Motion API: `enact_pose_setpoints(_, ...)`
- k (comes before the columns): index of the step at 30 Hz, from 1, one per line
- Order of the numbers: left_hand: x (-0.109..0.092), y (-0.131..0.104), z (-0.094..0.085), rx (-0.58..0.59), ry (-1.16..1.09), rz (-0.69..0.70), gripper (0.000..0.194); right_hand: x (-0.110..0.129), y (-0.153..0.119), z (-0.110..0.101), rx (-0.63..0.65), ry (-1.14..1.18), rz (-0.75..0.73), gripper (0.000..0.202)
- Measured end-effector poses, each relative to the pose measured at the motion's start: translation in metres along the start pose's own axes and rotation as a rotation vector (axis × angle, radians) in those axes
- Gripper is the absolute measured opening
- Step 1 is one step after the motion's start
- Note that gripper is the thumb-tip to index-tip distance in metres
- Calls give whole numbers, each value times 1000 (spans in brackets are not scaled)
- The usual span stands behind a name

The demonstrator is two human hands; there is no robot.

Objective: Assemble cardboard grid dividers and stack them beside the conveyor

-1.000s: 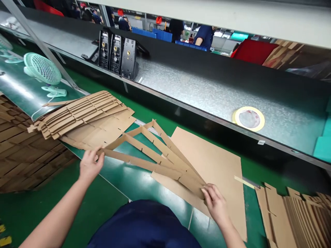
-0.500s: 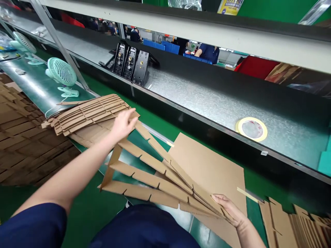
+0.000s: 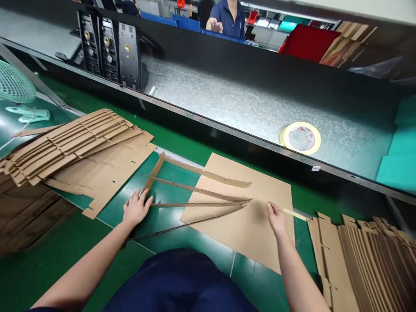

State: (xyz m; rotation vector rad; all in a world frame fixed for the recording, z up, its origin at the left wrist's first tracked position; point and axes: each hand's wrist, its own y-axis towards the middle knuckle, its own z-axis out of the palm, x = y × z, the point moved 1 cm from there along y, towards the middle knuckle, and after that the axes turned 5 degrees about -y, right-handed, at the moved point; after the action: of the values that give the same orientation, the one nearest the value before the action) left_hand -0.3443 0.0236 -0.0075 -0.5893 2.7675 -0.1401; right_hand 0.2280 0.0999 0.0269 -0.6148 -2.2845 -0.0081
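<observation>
Several notched cardboard strips [image 3: 208, 173] stand on edge, joined at their left ends to a cardboard cross strip [image 3: 155, 173]. Their right ends lean toward one another over a flat cardboard sheet [image 3: 234, 216]. My left hand [image 3: 136, 210] rests at the near part of the cross strip, fingers spread and touching it. Part of that strip is hidden beneath the hand. To the right of the strip ends, my right hand [image 3: 276, 219] hovers over the sheet with its fingers drawn together. Nothing shows between them, and it is apart from the strips.
Left on the green table lies a stack of slotted cardboard dividers [image 3: 74, 138], near a mint fan [image 3: 29, 112]. Folded cardboard pieces [image 3: 373, 260] stand at right. A tape roll [image 3: 300, 138] and black metal-fitted parts [image 3: 110, 52] occupy the shelf behind. A co-worker [image 3: 227, 21] is beyond.
My right hand has let go of the strips' right ends. The strips have been lowered onto the table and sheet. My left hand has moved nearer along the cross strip. The view has shifted right.
</observation>
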Motion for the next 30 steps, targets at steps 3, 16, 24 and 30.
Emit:
enact_pose_setpoints(3,-1,0,2,15,-31,30,59,31,-9,32,31,-126,-317,54)
enact_pose_setpoints(16,-12,10,-1,78,-23,125,63,13,-106,46,362,-741,-370,75)
enact_pose_setpoints(24,-15,17,2,56,4,173,62,46,-63,41,517,-738,-309,55)
enact_pose_setpoints(30,-13,17,2,69,1,159,60,82,-15,50,673,-827,-327,21)
